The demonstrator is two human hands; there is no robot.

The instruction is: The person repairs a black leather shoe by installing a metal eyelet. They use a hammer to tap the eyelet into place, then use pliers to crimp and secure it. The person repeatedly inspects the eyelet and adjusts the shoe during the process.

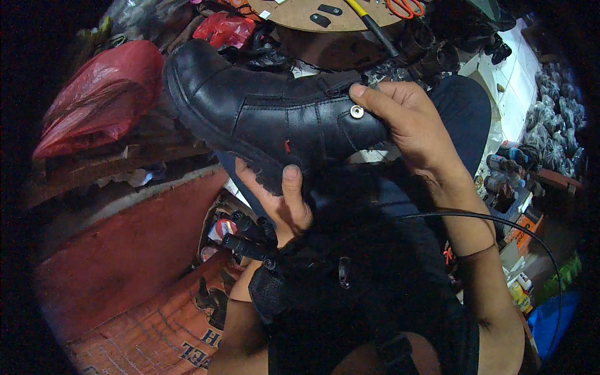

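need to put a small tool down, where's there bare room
White tiled surface at right, between the trousered knee and the plastic-wrapped bundles; a small patch of round board beside two black pieces. Crowded: left, around the large red bag.

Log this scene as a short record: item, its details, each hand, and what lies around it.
Item: black boot, held on its side, toe toward the picture's left
Details: round metal snap near the shaft opening; small red tag above the heel
Left hand: left hand supports the heel from below, thumb on the near side
Right hand: right hand grips the shaft end, thumb beside the snap
Picture's left: red plastic bag
Beyond the boot: round wooden board with a yellow-and-black handle across its edge
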